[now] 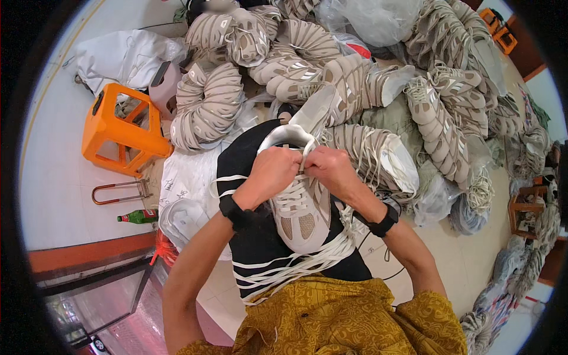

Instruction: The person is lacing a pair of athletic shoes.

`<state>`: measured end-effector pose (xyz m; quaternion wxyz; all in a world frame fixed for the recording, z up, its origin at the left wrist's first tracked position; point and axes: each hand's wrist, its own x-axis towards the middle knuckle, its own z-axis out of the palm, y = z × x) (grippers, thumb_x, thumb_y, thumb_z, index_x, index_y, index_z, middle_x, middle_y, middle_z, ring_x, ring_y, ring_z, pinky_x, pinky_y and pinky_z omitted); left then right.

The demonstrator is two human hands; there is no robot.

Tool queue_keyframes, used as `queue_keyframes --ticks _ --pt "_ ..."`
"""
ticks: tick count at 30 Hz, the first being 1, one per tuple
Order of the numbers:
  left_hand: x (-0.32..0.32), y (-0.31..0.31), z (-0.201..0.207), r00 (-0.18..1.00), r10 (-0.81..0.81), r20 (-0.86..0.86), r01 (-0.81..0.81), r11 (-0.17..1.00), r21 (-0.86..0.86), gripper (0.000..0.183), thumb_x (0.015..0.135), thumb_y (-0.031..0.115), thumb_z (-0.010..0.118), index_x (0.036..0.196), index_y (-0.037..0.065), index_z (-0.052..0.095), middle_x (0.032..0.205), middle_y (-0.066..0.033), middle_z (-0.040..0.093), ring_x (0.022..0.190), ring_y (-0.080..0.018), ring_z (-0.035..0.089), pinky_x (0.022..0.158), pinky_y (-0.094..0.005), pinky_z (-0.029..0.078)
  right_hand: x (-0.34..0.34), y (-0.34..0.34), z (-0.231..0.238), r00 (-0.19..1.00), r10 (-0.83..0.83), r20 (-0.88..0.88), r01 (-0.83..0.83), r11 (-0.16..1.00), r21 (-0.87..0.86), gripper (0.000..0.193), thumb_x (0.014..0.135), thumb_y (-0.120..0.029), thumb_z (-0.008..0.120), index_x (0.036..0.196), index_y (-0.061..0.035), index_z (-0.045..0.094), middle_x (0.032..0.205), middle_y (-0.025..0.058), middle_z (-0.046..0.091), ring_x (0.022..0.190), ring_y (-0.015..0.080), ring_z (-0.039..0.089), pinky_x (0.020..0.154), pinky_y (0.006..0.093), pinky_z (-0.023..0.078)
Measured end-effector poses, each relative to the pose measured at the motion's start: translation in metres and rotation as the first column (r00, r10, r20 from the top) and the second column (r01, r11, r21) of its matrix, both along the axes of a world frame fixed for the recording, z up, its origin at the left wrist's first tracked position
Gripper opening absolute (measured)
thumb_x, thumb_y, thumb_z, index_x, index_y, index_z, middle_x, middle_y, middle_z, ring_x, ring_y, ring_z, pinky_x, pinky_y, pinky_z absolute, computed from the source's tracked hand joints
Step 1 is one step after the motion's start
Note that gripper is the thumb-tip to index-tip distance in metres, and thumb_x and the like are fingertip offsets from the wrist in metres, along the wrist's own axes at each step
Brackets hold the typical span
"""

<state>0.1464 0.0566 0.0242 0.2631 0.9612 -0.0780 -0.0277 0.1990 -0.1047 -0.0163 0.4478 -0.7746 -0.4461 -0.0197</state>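
Note:
A beige and white sneaker (300,228) rests on my lap, toe toward me, its mesh toe box facing up. White shoelace (291,198) criss-crosses its front. At the top of the lacing my left hand (275,171) is closed, fingers pinching the lace beside the tongue. Just across from it, my right hand (330,168) pinches lace at the other eyelet edge. The fingertips nearly meet and partly hide the lace ends. A bundle of loose white laces (307,260) lies across my black-covered thighs, near my waist.
Stacked beige sneaker uppers (207,106) lie in curled rows ahead of me, with more to the right (438,130). An orange stool (121,130) stands at left, near a green bottle (138,216) on the floor. Clear plastic bags (370,21) lie at the back.

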Motion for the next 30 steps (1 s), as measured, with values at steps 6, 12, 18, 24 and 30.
queue_keyframes --ticks 6,12,18,24,30 --pt "0.006 0.004 -0.005 0.993 -0.046 -0.109 0.053 0.996 0.068 0.012 0.073 0.014 0.051 0.075 0.006 0.059 0.067 -0.0142 0.059 0.066 -0.0338 0.057 0.059 -0.0424 0.044 0.001 0.001 0.013 0.893 -0.023 -0.450 0.008 0.999 -0.037 0.023 0.063 -0.007 0.065 0.086 -0.0043 0.059 0.071 0.0117 0.059 0.061 0.0244 0.059 0.055 0.0324 0.047" --pt "-0.013 0.014 0.031 0.969 -0.199 -0.144 0.227 0.948 0.221 0.012 0.074 0.013 0.052 0.071 0.003 0.057 0.065 -0.0152 0.058 0.064 -0.0300 0.057 0.058 -0.0379 0.044 0.008 0.001 0.020 0.927 0.134 -0.351 -0.146 0.989 -0.008 0.031 0.066 -0.004 0.065 0.097 -0.0032 0.060 0.063 0.0069 0.054 0.057 0.0130 0.050 0.056 0.0261 0.042" --pt "-0.071 0.050 0.138 0.978 -0.038 -0.207 -0.158 0.517 -0.841 0.007 0.076 0.005 0.053 0.074 0.002 0.059 0.067 -0.0018 0.054 0.061 -0.0076 0.051 0.058 -0.0187 0.040 0.010 0.002 0.028 0.838 0.075 -0.541 -0.126 0.990 -0.058 0.032 0.066 -0.019 0.066 0.095 -0.0055 0.062 0.069 0.0081 0.058 0.062 0.0241 0.056 0.058 0.0312 0.046" --pt "-0.072 0.011 0.131 0.931 0.129 -0.342 -0.342 0.641 -0.688 0.012 0.083 0.008 0.052 0.084 -0.002 0.058 0.071 -0.0006 0.055 0.065 -0.0045 0.050 0.060 -0.0177 0.040 -0.040 0.021 0.071 0.957 0.182 0.227 -0.230 0.951 0.208 0.023 0.065 -0.020 0.067 0.085 -0.0096 0.064 0.066 0.0060 0.051 0.061 0.0222 0.053 0.054 0.0332 0.044" --pt "-0.058 0.023 0.116 0.958 0.266 -0.106 -0.213 0.416 -0.884 0.013 0.084 0.007 0.052 0.092 -0.001 0.057 0.090 -0.0075 0.058 0.071 -0.0078 0.054 0.061 -0.0203 0.044 -0.029 0.019 0.074 0.959 0.285 -0.001 -0.265 0.892 0.367 0.018 0.067 -0.015 0.067 0.080 -0.0028 0.063 0.066 0.0050 0.056 0.056 0.0171 0.053 0.048 0.0264 0.041"
